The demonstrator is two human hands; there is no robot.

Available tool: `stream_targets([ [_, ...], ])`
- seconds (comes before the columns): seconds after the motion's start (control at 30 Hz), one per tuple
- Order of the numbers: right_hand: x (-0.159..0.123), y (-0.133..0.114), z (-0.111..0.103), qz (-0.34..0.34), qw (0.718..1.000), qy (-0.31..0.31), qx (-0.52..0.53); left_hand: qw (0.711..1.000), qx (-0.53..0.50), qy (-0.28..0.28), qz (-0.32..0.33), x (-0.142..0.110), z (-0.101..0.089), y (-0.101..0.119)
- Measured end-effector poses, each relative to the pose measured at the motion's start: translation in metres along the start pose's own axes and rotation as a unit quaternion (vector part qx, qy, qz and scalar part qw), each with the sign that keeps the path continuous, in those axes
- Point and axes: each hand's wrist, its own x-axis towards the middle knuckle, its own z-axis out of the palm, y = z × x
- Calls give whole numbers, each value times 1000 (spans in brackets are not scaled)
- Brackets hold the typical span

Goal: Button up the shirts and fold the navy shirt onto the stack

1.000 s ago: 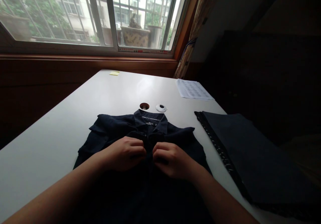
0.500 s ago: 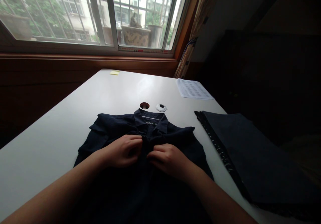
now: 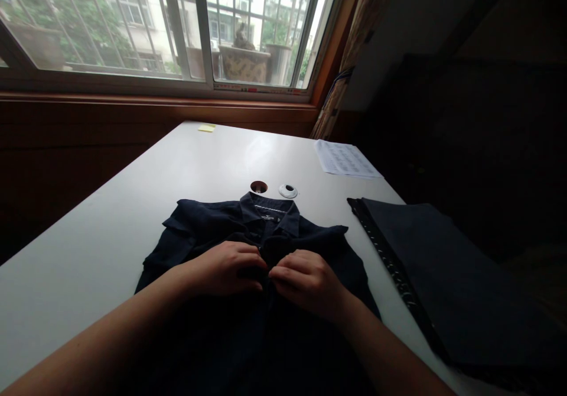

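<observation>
A dark navy collared shirt [image 3: 212, 216] lies front up on the white table [image 3: 101, 236], its collar toward the window. My left hand [image 3: 233, 269] is closed on the left side of the shirt's front opening, fingers curled at the edge. Close beside it, my right hand [image 3: 305, 278] pinches the other side of the opening, thumb and fingertips together. The fingertips of both hands nearly meet at the middle of the chest. Whether a button sits between them is too dark to make out. The lower shirt fades into shadow between my forearms.
To the right lies a dark folded cloth [image 3: 425, 254] with a black patterned edge. Paper sheets [image 3: 348, 158] rest at the far right corner, and a yellow sticky note [image 3: 207, 128] at the far left. A cable hole [image 3: 258, 187] and its round cover [image 3: 288, 191] are beyond the collar.
My hands have come closer together at the shirt's front, with the left one shifting right and its fingers reaching further in. The whole view has shifted slightly.
</observation>
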Motion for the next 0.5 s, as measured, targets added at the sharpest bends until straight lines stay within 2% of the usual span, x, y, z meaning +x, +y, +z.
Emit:
stream_targets([
  [0.13, 1, -2, -3, -2, 1000, 21, 10, 999, 31, 35, 12, 0, 5, 0],
  [0.37, 2, -5, -5, -8, 996, 84, 37, 987, 97, 112, 63, 2, 8, 16],
  [0.5, 3, -10, -8, -13, 994, 89, 56, 977, 135, 134, 97, 0, 10, 19],
])
